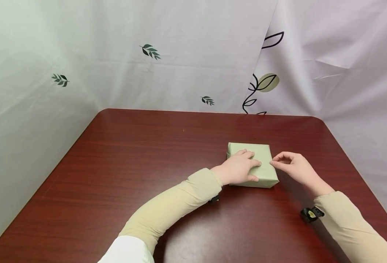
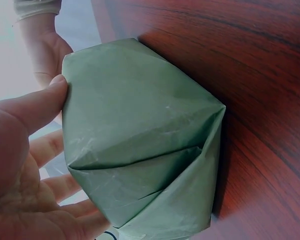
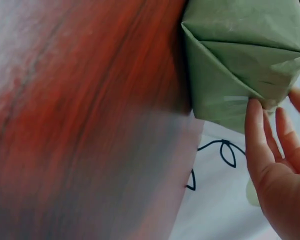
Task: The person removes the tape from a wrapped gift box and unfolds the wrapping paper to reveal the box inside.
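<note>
A box wrapped in pale green paper (image 1: 264, 151) lies on the table toward the right. My left hand (image 1: 239, 168) rests over its top with spread fingers; in the left wrist view its thumb lies along the box's edge. At the box's right side is my right hand (image 1: 293, 166), thumb and forefinger tips close together at the edge. The right wrist view shows that hand's fingers touching the folded paper end (image 3: 225, 75), beside a short shiny strip that looks like clear tape (image 3: 235, 98). The opposite end (image 2: 140, 185) also has triangular folds.
The dark red wooden table (image 1: 131, 153) has rounded far corners. White cloth with leaf prints (image 1: 180, 73) hangs behind and along the sides. A small black device (image 1: 311, 214) is strapped at the right wrist, below the beige sleeve.
</note>
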Motion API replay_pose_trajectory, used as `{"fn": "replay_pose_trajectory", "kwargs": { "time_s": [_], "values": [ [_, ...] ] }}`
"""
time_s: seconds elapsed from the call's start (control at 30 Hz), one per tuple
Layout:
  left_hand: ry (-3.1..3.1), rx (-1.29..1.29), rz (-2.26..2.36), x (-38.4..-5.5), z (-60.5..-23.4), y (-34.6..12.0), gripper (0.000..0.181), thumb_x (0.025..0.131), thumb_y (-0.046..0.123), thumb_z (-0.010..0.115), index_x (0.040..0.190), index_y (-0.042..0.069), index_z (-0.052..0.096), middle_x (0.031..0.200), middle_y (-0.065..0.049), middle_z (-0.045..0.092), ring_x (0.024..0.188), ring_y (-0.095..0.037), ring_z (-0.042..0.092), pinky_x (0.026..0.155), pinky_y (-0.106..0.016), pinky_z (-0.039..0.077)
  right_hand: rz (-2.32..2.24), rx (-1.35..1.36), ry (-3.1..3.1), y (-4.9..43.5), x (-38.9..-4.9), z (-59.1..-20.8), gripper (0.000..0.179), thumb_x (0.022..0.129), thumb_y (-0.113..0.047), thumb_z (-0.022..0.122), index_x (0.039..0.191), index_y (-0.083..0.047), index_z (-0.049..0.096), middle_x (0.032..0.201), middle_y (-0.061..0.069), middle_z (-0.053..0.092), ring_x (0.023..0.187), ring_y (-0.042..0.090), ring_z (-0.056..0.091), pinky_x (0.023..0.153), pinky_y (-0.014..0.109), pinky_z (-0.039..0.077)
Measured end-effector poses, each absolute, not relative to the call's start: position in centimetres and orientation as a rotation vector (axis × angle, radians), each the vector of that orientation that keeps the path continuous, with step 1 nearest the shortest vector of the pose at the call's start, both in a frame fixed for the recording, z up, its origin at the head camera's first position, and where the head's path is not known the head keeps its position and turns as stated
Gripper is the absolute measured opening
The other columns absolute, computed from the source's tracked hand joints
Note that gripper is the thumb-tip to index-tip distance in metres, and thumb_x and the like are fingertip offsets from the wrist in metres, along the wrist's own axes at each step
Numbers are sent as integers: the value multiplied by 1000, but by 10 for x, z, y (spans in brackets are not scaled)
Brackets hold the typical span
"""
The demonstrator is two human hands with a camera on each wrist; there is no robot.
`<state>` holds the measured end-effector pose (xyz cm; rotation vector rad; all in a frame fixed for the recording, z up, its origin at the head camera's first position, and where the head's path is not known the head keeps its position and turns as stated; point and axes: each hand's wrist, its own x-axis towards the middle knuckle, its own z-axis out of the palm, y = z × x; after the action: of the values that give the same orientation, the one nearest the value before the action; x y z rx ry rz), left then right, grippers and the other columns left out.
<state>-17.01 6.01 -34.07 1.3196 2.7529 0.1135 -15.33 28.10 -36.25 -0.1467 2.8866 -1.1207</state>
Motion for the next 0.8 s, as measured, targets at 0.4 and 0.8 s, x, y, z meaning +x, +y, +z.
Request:
{"fn": "replay_pose_trajectory", "kwargs": {
  "time_s": [0.4, 0.8],
  "values": [
    [2784, 1350, 13, -172, -343, 64, 48, 90, 47, 59, 131, 23, 54, 124, -2, 53, 120, -22, 47, 105, -28, 32, -1522, -107, 2557, 289, -155, -369, 24, 94, -23, 60, 94, 0, 67, 95, -13, 62, 87, -10, 58, 75, 15, 50],
    [2839, 1205, -231, -162, -344, 79, 61, 89, 63, 47, 143, 37, 38, 131, 3, 44, 110, -20, 45, 88, -33, 40, -2056, -270, 1911, 300, -158, -379, 23, 96, 1, 47, 85, -9, 65, 97, -7, 65, 91, 2, 63, 80, 18, 52]
  ]
}}
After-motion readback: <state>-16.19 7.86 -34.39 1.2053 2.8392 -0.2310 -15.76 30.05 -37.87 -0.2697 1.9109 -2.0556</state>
